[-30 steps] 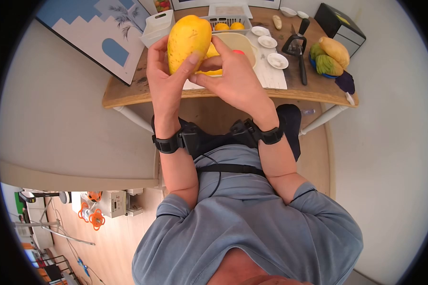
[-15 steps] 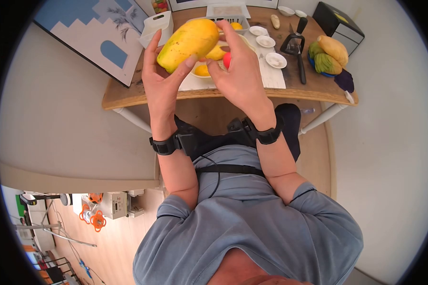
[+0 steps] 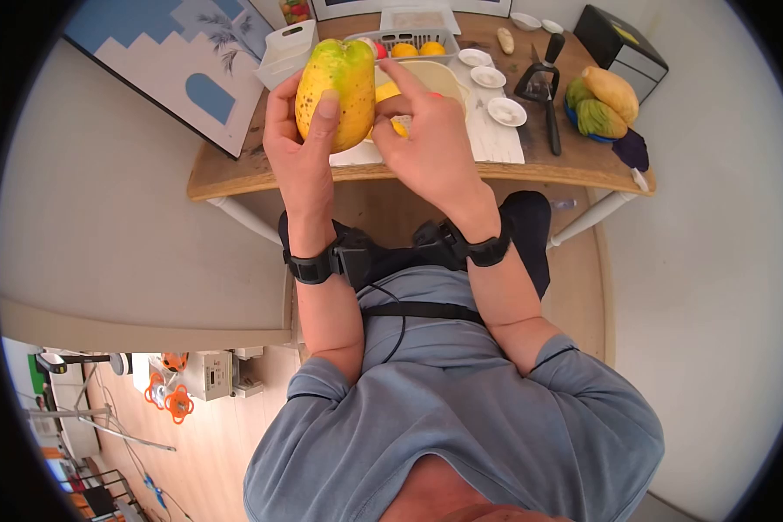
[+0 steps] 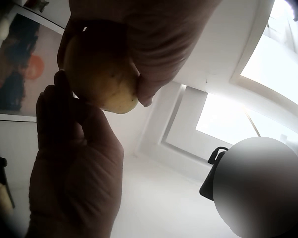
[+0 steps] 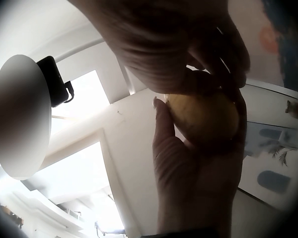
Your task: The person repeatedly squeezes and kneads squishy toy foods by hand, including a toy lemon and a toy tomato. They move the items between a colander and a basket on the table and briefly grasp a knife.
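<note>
One speckled yellow-green oval fruit (image 3: 355, 91) lies gripped in the left hand (image 3: 303, 157); the right hand (image 3: 432, 143), loosely open, touches its side.

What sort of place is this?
Maybe an indoor workroom: there's a brown wooden table, a grey plastic basket with round orange fruits, and a big framed blue-and-white picture.

Yellow fruit (image 5: 206, 119) in grip of left hand (image 5: 196, 183), right hand (image 5: 159, 47) above, arch picture (image 5: 256, 171) at right
</note>
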`<state>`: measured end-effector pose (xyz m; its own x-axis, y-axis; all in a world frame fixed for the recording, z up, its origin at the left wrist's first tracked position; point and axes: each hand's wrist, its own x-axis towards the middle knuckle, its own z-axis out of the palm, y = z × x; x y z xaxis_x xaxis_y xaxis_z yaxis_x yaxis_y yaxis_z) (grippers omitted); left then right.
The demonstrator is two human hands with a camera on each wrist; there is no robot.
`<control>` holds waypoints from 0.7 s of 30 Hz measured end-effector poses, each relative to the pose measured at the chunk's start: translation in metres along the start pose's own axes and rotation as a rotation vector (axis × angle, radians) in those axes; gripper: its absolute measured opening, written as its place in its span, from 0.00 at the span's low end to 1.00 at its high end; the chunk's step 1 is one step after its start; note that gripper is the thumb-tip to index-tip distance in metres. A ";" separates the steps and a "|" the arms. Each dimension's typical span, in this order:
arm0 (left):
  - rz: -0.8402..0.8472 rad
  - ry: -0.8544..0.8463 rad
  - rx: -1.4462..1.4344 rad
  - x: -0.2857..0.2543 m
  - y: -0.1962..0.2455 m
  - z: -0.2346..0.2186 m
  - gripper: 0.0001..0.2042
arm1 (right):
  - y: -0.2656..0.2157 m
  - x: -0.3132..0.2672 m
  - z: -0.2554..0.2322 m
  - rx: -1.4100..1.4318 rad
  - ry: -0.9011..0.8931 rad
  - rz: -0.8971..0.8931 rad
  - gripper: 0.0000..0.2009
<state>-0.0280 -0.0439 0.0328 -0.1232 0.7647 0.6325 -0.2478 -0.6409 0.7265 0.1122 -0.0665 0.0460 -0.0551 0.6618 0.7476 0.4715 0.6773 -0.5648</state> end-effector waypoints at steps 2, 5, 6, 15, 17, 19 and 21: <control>-0.041 -0.057 -0.039 0.002 -0.002 -0.003 0.31 | -0.003 0.001 -0.005 0.102 0.022 0.127 0.24; -0.048 -0.144 -0.008 0.000 0.008 0.002 0.34 | 0.001 0.002 -0.004 0.099 0.070 0.058 0.24; -0.048 -0.144 -0.006 0.000 0.010 0.003 0.34 | 0.003 0.002 -0.004 0.101 0.070 0.058 0.24; -0.138 -0.274 0.355 0.002 0.010 -0.003 0.41 | 0.014 0.010 -0.005 -0.093 0.342 -0.263 0.22; -0.140 -0.207 0.250 0.002 0.010 -0.002 0.40 | 0.018 0.010 -0.006 -0.129 0.234 -0.363 0.20; -0.101 -0.104 0.165 0.002 0.014 0.001 0.38 | 0.011 0.008 -0.007 -0.056 0.204 -0.239 0.19; -0.066 -0.005 0.078 0.003 0.014 0.002 0.36 | 0.008 0.004 -0.006 0.011 0.175 -0.111 0.19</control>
<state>-0.0302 -0.0510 0.0450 -0.1047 0.8051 0.5838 -0.1799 -0.5927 0.7851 0.1214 -0.0603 0.0464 0.0479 0.5175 0.8544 0.4609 0.7474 -0.4785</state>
